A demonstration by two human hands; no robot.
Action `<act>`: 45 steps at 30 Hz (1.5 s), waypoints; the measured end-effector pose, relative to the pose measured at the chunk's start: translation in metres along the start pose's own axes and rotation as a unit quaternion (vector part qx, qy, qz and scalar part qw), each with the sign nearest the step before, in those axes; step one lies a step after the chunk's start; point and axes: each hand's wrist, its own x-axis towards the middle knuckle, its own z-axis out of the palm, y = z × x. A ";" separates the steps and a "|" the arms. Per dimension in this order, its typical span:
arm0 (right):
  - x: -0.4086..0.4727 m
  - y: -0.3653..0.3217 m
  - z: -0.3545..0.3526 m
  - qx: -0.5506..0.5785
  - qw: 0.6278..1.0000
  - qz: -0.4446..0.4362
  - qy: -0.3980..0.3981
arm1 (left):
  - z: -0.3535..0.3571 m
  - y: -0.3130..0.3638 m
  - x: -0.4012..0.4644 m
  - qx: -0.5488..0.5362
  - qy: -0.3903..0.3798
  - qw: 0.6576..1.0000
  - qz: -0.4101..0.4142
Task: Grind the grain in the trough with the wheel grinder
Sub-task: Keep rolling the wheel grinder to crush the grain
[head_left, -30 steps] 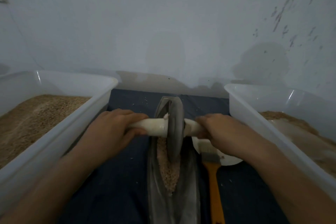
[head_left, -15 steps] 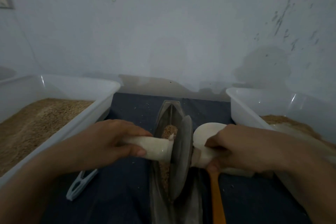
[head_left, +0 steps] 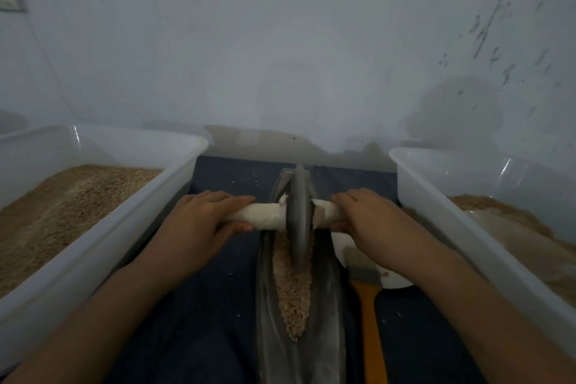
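Centrally, a person's two bare hands are gripping a wheel grinder (head_left: pixel 299 218) that is standing upright on its edge inside a long, narrow grey trough (head_left: pixel 324 337). The trough is lying on a dark blue cloth (head_left: pixel 202 305) covering the table, running from near to far. The grinder's dark grey disc is sitting toward the far end of the trough, its lower rim pressing into a strip of pale brown grain (head_left: pixel 294 293) that is filling the groove on the near side of the wheel.

A pale, cream-coloured handle (head_left: pixel 258 216) is passing through the middle of the disc and sticking out to both sides. The left hand (head_left: pixel 199 221) is holding the left end, its fingers curling over the top and the thumb tucking underneath. The right hand (head_left: pixel 367 218) is wrapping around the right end in the same way, fingers clenched on the handle.

On the left, a large white plastic tub (head_left: pixel 131 227) is holding a deep layer of brown grain. On the right, a second white tub (head_left: pixel 442 215) is holding a lighter, finer-looking brown heap. Just right of the trough, a brush with grey bristles and an orange handle (head_left: pixel 369 318) is lying on the cloth, its bristles resting on a white dish (head_left: pixel 396 282) that is partly hidden under the right forearm. A few stray grains are dotting the cloth. A pale, scuffed wall (head_left: pixel 280 56) is rising behind everything.
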 end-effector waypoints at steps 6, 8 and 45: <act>-0.026 -0.006 -0.052 0.039 0.976 -0.052 -0.210 | -0.036 0.007 -0.008 -0.076 -0.157 0.984 0.040; -0.033 -0.008 -0.064 0.043 0.966 -0.072 -0.245 | -0.043 0.010 -0.009 -0.092 -0.166 0.980 0.057; 0.005 0.003 -0.003 0.042 0.998 0.038 0.003 | 0.012 -0.003 0.001 0.028 0.042 0.999 -0.012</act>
